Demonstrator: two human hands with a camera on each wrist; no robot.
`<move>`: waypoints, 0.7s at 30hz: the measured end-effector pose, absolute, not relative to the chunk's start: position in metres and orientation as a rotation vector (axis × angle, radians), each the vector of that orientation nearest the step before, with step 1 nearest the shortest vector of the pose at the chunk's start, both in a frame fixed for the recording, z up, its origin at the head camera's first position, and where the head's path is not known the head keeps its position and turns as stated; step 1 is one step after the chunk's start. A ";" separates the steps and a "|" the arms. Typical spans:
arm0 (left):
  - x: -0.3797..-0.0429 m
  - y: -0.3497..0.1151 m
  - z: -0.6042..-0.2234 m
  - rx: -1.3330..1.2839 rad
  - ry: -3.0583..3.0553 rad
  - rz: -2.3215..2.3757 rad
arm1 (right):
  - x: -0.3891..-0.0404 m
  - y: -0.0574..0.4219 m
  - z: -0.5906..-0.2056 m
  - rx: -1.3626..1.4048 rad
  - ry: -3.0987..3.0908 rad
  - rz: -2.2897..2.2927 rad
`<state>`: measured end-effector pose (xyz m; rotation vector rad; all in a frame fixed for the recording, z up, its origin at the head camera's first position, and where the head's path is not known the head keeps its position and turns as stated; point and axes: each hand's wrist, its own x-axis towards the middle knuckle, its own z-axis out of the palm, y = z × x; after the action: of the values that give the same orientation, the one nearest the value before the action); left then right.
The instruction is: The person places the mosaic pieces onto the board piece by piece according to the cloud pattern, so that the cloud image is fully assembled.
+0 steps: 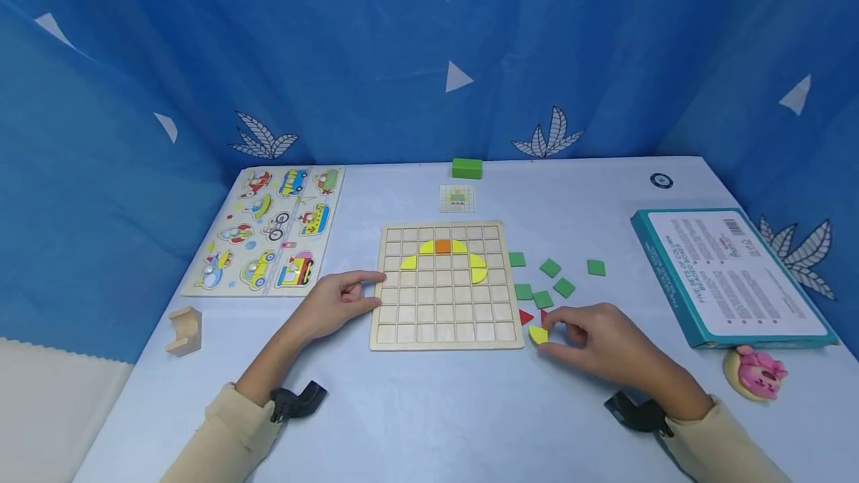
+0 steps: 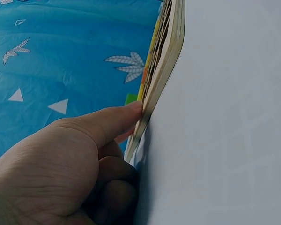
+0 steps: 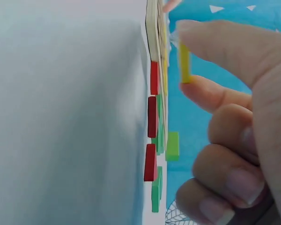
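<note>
Between thumb and index finger my right hand [image 1: 597, 338] pinches a yellow quarter-circle tile [image 1: 538, 335], just off the board's lower right corner. The right wrist view shows this tile [image 3: 184, 63] edge-on, lifted above the table. My left hand [image 1: 335, 304] touches the left edge of the wooden grid board [image 1: 447, 344] with thumb and index fingertips. On the grid, yellow quarter-circle tiles [image 1: 478, 267] and an orange square tile [image 1: 443, 246] form an arch. Beside my right hand lie red triangle tiles [image 1: 526, 317], partly hidden, and several green square tiles [image 1: 564, 288].
Behind the board lie a small pattern card [image 1: 457, 199] and a green block [image 1: 467, 168]. A vehicle puzzle board [image 1: 268, 233] and a curved wooden block [image 1: 184, 331] are at left. At right are a teal box [image 1: 738, 274], a pink figure [image 1: 757, 374] and a round dark disc [image 1: 661, 181].
</note>
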<state>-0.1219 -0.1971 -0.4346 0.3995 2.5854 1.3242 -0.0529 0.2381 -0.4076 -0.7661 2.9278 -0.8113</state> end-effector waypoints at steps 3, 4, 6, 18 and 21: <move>-0.121 -0.197 -0.434 0.390 2.583 1.330 | -0.054 0.234 -0.405 -0.798 2.943 -0.838; -0.121 -0.197 -0.434 0.388 2.584 1.331 | -0.055 0.232 -0.404 -0.812 2.946 -0.836; -0.120 -0.197 -0.434 0.393 2.587 1.332 | -0.056 0.228 -0.403 -0.835 2.954 -0.820; -0.121 -0.198 -0.437 0.405 2.582 1.338 | -0.071 0.191 -0.399 -0.931 2.954 -0.702; -0.121 -0.198 -0.437 0.406 2.579 1.335 | -0.079 0.176 -0.400 -0.982 2.969 -0.702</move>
<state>-0.1214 -0.1982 -0.4371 0.4055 2.5793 1.3347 -0.0788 0.1764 -0.4000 -0.9819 2.9693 -0.7022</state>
